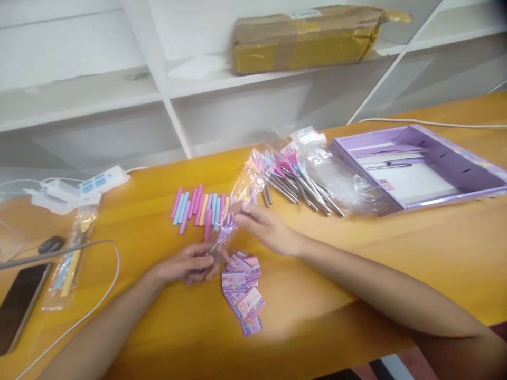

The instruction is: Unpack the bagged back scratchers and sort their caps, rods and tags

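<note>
A purple hand-shaped scratcher [227,228] sits in or against a clear plastic sleeve [244,184] between my hands. My left hand [198,262] is closed round its metal rod and lower part. My right hand [261,224] pinches the clear plastic beside the purple head. Behind them lie several coloured tubes [198,207] in pink, blue, purple and yellow. Small printed cards [243,293] are piled just in front of my hands. Further back to the right is a heap of metal rods [303,184] with pink and blue hand-shaped heads.
A purple open box [439,184] stands at the right, next to crumpled plastic bags [348,184]. At the left are a phone [21,303], a bagged yellow scratcher [71,264], a power strip [103,180] and cables. A taped carton [304,42] rests on the shelf.
</note>
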`<state>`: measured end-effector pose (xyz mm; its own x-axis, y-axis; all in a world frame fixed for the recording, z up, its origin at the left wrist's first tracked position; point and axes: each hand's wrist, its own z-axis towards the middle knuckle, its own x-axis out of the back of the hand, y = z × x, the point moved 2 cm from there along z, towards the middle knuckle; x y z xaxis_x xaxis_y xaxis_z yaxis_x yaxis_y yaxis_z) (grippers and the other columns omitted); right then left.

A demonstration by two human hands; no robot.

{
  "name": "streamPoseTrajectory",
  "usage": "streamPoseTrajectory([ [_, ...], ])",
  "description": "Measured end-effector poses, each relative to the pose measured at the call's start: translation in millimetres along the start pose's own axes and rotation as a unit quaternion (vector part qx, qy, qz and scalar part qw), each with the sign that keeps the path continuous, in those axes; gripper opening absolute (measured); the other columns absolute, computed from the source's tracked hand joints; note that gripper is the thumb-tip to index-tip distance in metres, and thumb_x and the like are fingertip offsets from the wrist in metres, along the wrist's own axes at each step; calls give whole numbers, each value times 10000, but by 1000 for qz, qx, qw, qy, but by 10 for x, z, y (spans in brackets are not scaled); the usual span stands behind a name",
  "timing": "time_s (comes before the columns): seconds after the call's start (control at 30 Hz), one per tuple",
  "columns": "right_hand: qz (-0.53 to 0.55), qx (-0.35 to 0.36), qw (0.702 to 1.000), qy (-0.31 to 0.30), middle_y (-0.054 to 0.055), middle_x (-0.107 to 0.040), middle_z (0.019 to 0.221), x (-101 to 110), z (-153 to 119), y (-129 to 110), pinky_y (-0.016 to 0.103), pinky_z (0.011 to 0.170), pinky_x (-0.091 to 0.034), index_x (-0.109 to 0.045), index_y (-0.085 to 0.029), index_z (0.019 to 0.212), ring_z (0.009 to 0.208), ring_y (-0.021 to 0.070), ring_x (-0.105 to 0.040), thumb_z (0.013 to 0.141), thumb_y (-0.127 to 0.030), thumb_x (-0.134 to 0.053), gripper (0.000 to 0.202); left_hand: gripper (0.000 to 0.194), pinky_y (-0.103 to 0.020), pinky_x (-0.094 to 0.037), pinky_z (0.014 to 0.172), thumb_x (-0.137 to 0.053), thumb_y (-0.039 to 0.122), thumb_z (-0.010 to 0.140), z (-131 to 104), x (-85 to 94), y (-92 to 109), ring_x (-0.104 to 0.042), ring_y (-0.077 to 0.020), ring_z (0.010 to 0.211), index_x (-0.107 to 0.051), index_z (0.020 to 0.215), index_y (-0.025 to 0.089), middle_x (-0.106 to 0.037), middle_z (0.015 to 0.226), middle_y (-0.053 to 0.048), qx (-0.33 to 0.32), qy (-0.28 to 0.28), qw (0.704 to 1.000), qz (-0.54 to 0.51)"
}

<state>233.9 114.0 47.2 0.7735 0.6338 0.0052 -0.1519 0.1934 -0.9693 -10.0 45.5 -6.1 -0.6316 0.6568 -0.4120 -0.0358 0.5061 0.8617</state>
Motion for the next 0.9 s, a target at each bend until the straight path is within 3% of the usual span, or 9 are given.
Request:
streamPoseTrajectory([
  [0.1,48,10,989,139,65,-686,967,317,72,-85,353,825,-554,-681,-199,954,886,182,-652,1069,-511,-614,340,513,-169,-266,391,-720,552,999,-10,11,-4,-323,-29,439,-682,1326,159,-608,784,17,7,-10,1000,18],
  [0.23,34,42,956,289,46,-638,923,1145,85,-463,388,954,-535,-632,-208,900,891,152,-656,1018,-295,-680,154,471,-160,-299,370,-703,508,999,9,-12,19,-356,-53,462,-680,1304,150,-600,774,14,20,-4,1000,15],
  [0.3,-28,34,934,355,-2,-530,816,1569,37,-602,365,876,-508,-657,-212,1006,716,104,-536,1031,-140,-584,105,437,-157,-291,354,-679,476,983,30,-24,24,-370,-63,457,-693,1244,126,-612,751,-2,17,1,1000,-12],
  [0.4,-214,-44,872,437,-12,-482,738,2083,-75,-591,345,738,-421,-687,-175,1119,611,108,-399,1088,-146,-465,227,360,-160,-308,332,-649,413,942,55,-28,3,-401,-76,432,-708,1128,111,-639,721,-26,13,10,999,-44],
  [0.5,-465,-190,755,422,116,-667,866,2414,-176,-364,373,762,-379,-738,-131,1140,690,163,-476,1080,-155,-477,269,321,-168,-360,348,-661,395,954,58,-21,-25,-446,-76,419,-708,1122,125,-646,731,-19,-3,24,998,-55],
  [0.6,-602,-264,663,360,255,-724,1139,2570,-252,-107,400,845,-375,-733,-94,1309,915,252,-587,1069,-173,-514,335,392,-185,-430,420,-714,417,979,41,-17,-37,-510,-76,450,-698,1257,142,-646,769,-7,-24,27,998,-48],
  [0.73,-651,-198,617,396,301,-615,1394,2562,-281,-9,399,954,-407,-639,-76,1481,1212,298,-574,1004,-133,-593,482,508,-183,-388,461,-732,440,1002,28,-19,-38,-491,-62,485,-653,1414,154,-624,769,9,-15,26,1000,0],
  [0.8,-648,-117,618,428,263,-634,1348,2458,-232,-75,376,988,-422,-677,-94,1408,1210,271,-576,975,-75,-571,446,529,-181,-340,446,-707,473,1015,35,-31,-24,-435,-56,478,-644,1419,138,-607,751,17,-12,30,999,8],
  [0.9,-595,-46,692,407,139,-700,1027,2126,-86,-192,345,914,-455,-729,-155,1174,965,223,-611,942,-76,-576,289,502,-188,-314,415,-660,520,1026,51,-54,4,-392,-66,458,-644,1330,121,-609,718,18,-13,35,999,1],
])
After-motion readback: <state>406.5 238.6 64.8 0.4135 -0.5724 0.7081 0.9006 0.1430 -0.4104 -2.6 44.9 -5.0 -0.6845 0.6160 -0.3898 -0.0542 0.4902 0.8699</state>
